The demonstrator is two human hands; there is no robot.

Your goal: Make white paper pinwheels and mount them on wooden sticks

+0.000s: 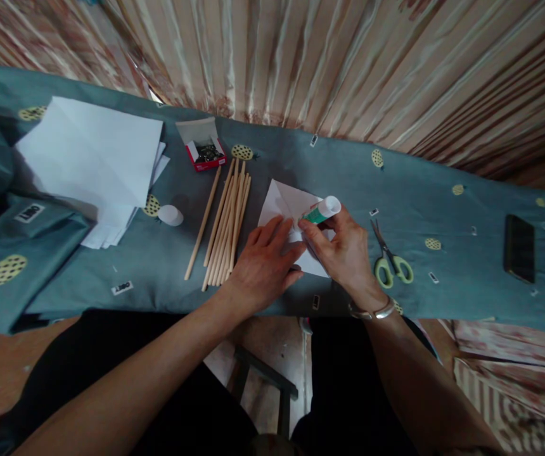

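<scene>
A square of white paper (286,197) with fold lines lies on the cloth in front of me. My left hand (269,259) rests on its left side, fingers spread and pressing it down. My right hand (339,244) grips a green and white glue stick (319,211), tilted with its white base up and its lower end at the middle of the paper. That lower end is hidden by my fingers. Left of my left hand lies a bundle of thin wooden sticks (227,225), with one stick (203,223) apart from the rest. A white cap (170,215) stands farther left.
An open red box (206,153) of small dark metal pieces sits behind the sticks. Stacked white sheets (96,152) lie at left. Scissors with green handles (391,261) are close to my right wrist; a phone (519,248) lies far right. A pleated curtain (272,63) hangs behind the table.
</scene>
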